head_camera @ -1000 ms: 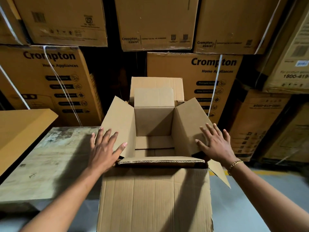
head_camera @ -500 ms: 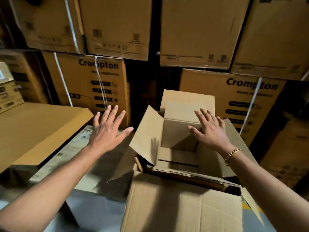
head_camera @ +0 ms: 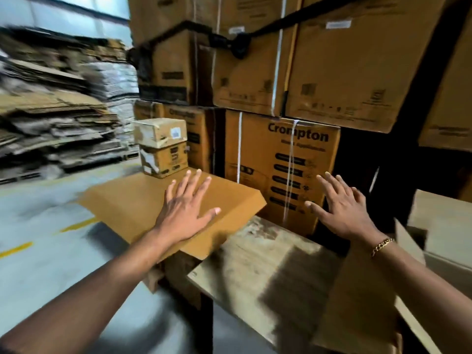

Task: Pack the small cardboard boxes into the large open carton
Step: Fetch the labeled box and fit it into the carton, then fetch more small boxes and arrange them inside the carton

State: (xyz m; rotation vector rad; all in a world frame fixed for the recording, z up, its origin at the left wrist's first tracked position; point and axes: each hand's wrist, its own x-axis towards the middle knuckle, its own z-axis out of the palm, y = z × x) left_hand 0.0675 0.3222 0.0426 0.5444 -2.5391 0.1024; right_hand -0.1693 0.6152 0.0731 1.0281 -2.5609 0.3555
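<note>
Two small cardboard boxes stand stacked at the far end of a flat brown carton top [head_camera: 122,200]: the upper small box [head_camera: 160,132] on the lower small box [head_camera: 163,160]. My left hand [head_camera: 187,212] hovers over that brown top, fingers spread, holding nothing. My right hand [head_camera: 342,208] is also spread and empty, in the air in front of a printed Crompton carton [head_camera: 258,159]. Only a flap and side of the large open carton [head_camera: 362,297] show at the lower right; its inside is out of view.
A worn wooden table [head_camera: 255,272] lies between my arms. Strapped large cartons [head_camera: 332,60] are stacked high behind it. Piles of flattened cardboard [head_camera: 51,118] fill the left background. Grey floor with yellow marks [head_camera: 38,251] spreads on the left.
My view has swung left, away from the open carton. Both hands left its flaps and moved left, still spread and empty. The two small stacked boxes have come into view.
</note>
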